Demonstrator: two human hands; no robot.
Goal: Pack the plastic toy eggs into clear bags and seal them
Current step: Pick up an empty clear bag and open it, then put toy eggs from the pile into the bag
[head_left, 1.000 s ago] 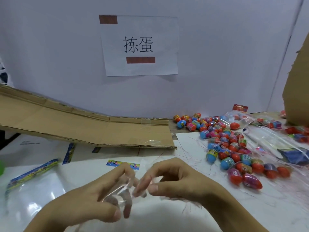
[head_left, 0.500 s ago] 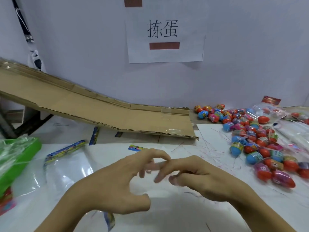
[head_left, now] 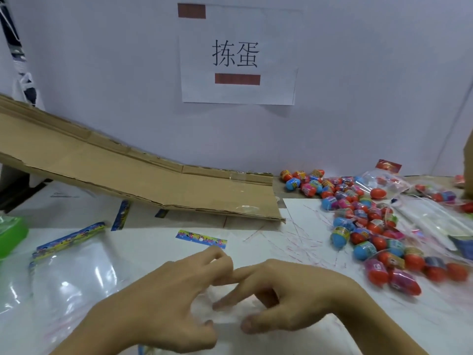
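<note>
Working spot: both hands meet low in the middle, in front of the cardboard ramp (head_left: 143,180), on the white table (head_left: 320,336).
Left hand (head_left: 163,301): fingers bent, tips pinching at a thin clear bag (head_left: 227,311) that lies under both hands.
Right hand (head_left: 289,295): fingers bent too, first finger touching the left fingertips, thumb low. It seems to pinch the same bag, but the plastic is hard to see, so I cannot tell for sure.
Toy eggs (head_left: 368,226): a big loose pile, red, blue and pink, to the right of the ramp's low end.
Filled bag (head_left: 384,180): behind the egg pile, with a red label on top and eggs inside.
Empty bag (head_left: 69,272): flat, in front of the ramp on the left, with a bright picture strip along its top.
Loose strip (head_left: 201,238): a bright printed label just in front of the ramp's low end.
Paper sign (head_left: 238,55): on the wall above the ramp, reads "拣蛋", with two brown bars.
Green thing (head_left: 10,234): at the far left edge.
</note>
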